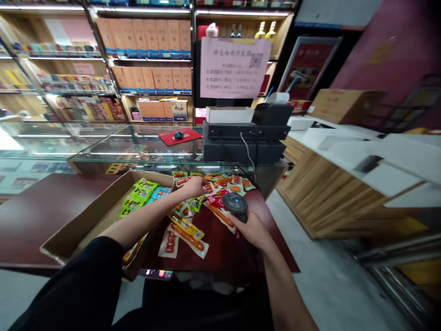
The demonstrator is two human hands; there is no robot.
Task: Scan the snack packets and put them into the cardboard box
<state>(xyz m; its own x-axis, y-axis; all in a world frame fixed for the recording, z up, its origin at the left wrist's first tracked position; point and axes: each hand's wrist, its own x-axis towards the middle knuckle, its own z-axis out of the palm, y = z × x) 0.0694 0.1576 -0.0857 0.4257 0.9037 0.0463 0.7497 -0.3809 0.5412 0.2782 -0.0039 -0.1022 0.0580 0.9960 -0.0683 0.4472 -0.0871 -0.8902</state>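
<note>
"Fingers of the right hand [254,231] wrap the scanner [235,204]. And the left hand [195,185]?"
"Among sausage packets [209,187]; whether it pinches one, I can't tell."
"Which step?"
"Choosing one to scan, I'd judge; next calls for lining it up with the scanner."
"Packets where?"
"Nearest at the left fingertips' three o'clock, others around five."

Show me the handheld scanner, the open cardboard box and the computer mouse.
Handheld scanner [235,204], head view, on its dark head.
Open cardboard box [91,219], head view, inner left wall.
Computer mouse [178,135], head view, on its top.
</note>
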